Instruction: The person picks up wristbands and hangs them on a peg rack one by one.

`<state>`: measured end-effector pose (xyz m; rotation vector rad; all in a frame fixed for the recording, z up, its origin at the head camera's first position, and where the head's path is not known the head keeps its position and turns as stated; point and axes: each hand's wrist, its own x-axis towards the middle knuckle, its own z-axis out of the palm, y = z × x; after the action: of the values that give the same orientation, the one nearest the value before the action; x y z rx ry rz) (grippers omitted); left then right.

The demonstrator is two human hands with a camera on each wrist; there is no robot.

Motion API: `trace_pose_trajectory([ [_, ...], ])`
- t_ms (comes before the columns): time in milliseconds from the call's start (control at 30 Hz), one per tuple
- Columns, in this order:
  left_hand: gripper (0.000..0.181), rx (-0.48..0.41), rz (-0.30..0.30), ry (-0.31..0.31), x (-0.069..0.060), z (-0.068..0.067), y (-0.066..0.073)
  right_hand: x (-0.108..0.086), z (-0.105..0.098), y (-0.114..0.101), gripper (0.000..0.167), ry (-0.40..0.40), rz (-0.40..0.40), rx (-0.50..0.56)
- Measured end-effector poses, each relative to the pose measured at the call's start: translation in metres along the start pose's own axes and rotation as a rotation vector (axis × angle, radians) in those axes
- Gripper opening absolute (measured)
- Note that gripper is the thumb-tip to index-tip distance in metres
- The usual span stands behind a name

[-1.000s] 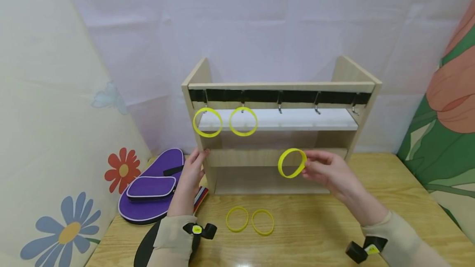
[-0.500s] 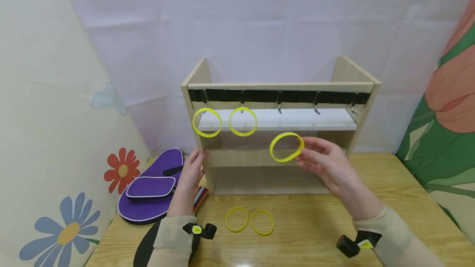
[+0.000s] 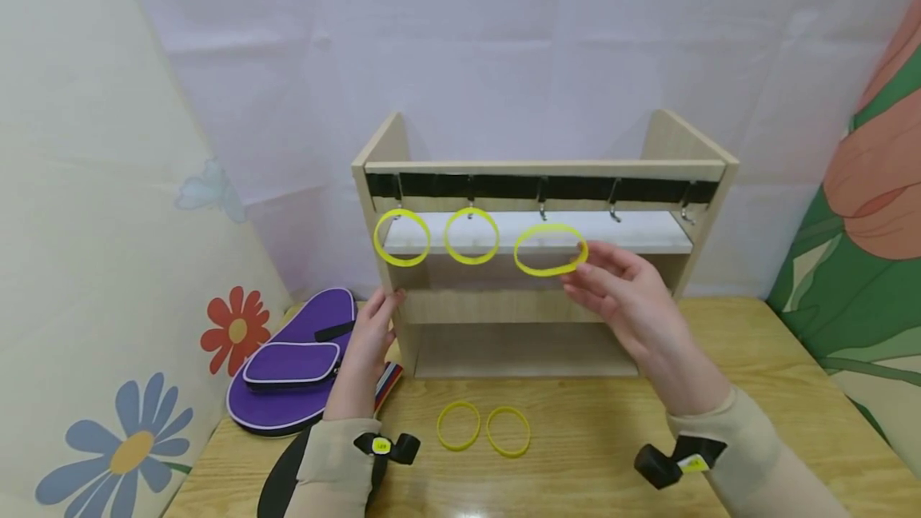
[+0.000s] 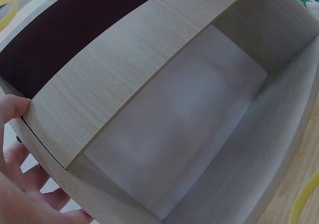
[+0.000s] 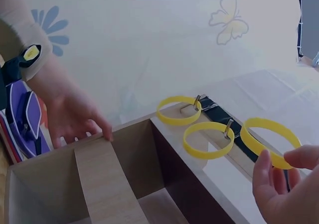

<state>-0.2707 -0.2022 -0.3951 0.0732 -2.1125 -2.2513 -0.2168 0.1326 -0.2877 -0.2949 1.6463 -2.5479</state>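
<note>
My right hand pinches a yellow wristband between thumb and fingers, in front of the white shelf board. The band is slightly stretched sideways and lies just below the middle hook. Two more yellow wristbands hang on the two leftmost hooks, the left one and the second one. With my left hand I grip the left side panel of the small wooden shelf; in the left wrist view the thumb lies on its front edge and the fingers are outside.
Two yellow wristbands, one beside the other, lie flat on the wooden table. A purple racket case is left of the shelf, with a black object nearer me. Two hooks at the right hold nothing.
My right hand has moved up and a little left, carrying the wristband from below the shelf board to near the middle hook. The left hand stays on the side panel.
</note>
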Motion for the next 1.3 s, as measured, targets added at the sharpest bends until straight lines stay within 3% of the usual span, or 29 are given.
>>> trace_pose_trajectory([
  [267,0.051,0.011,-0.005,-0.003,0.000,0.000,0.002,0.010,0.007,0.001,0.027,0.045,-0.028,0.071],
  [733,0.049,-0.014,0.011,-0.001,0.001,0.001,0.002,0.026,0.004,0.008,0.023,0.097,0.012,0.134],
  [1300,0.050,-0.020,0.000,-0.001,-0.001,0.001,-0.001,0.029,0.003,0.019,0.022,0.119,0.022,0.089],
])
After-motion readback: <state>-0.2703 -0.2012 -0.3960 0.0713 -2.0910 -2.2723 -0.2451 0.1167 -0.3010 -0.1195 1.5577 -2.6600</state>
